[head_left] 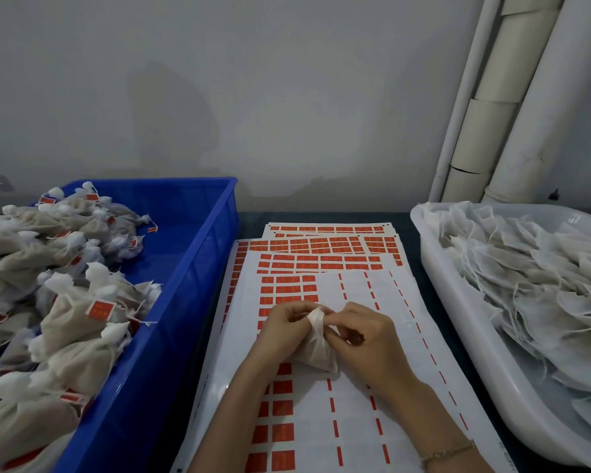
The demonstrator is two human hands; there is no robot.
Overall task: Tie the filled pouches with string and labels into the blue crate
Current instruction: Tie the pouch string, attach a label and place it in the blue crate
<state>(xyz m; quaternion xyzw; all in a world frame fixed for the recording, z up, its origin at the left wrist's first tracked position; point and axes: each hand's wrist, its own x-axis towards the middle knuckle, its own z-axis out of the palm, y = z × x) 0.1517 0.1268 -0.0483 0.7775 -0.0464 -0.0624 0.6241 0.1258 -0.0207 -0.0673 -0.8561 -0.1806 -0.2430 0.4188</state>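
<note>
A filled white pouch [316, 349] is held upright between both hands over the label sheets [352, 421]. My left hand [284, 327] grips its gathered neck from the left. My right hand [365, 332] pinches the neck from the right, fingers curled at the top. The blue crate [198, 240] at the left holds several tied pouches [72, 322] with red labels. The string is too fine to make out at the neck.
A white tub [434, 268] at the right holds a heap of untied pouches [533, 285]. Sheets of red labels [325, 249] overlap in the middle of the dark table. White pipes [526, 107] stand against the wall at back right.
</note>
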